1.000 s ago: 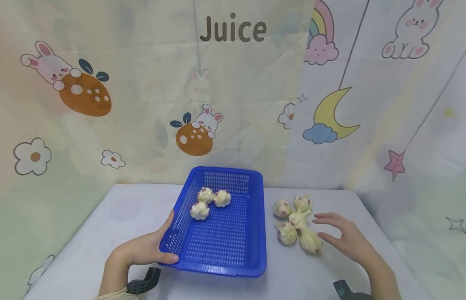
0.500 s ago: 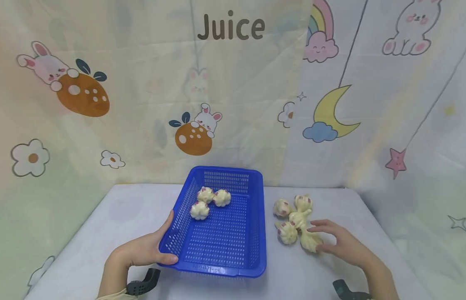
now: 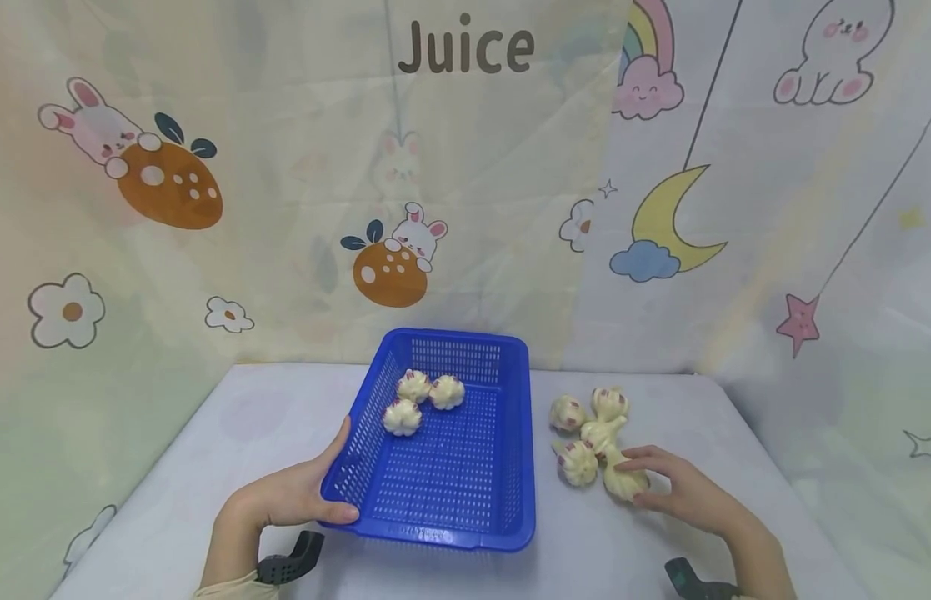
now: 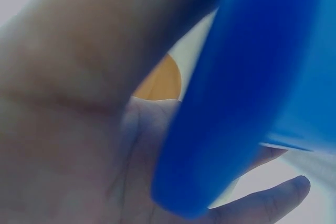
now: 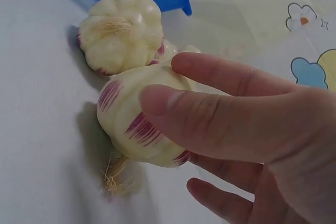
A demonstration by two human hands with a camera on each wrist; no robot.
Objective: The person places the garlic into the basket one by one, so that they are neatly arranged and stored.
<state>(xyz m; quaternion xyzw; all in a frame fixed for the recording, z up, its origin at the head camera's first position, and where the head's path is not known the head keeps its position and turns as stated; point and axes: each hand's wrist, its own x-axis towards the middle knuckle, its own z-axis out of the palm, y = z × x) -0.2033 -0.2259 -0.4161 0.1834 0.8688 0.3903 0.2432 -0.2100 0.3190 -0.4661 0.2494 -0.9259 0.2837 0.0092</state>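
Note:
A blue plastic basket point(image 3: 450, 471) stands on the table, with three garlic bulbs point(image 3: 402, 417) at its far left inside. My left hand point(image 3: 285, 496) grips its near left corner, the thumb over the rim and the fingers along the outer side. In the left wrist view the blue rim point(image 4: 231, 103) passes between thumb and fingers. My right hand point(image 3: 686, 493) pinches the nearest garlic bulb point(image 3: 621, 482) of the group right of the basket. In the right wrist view, thumb and forefinger lie across that purple-streaked bulb point(image 5: 123, 129), its roots pointing down.
Several more garlic bulbs point(image 3: 578, 462) lie close together between the basket and my right hand. The white table point(image 3: 285, 417) ends at a printed cloth backdrop point(image 3: 495, 208). Dark devices point(image 3: 288, 562) are strapped at both wrists.
My right hand has come down and left onto the nearest garlic bulb, and its fingers have closed around it; the bulb has turned slightly. The left hand and basket stay put.

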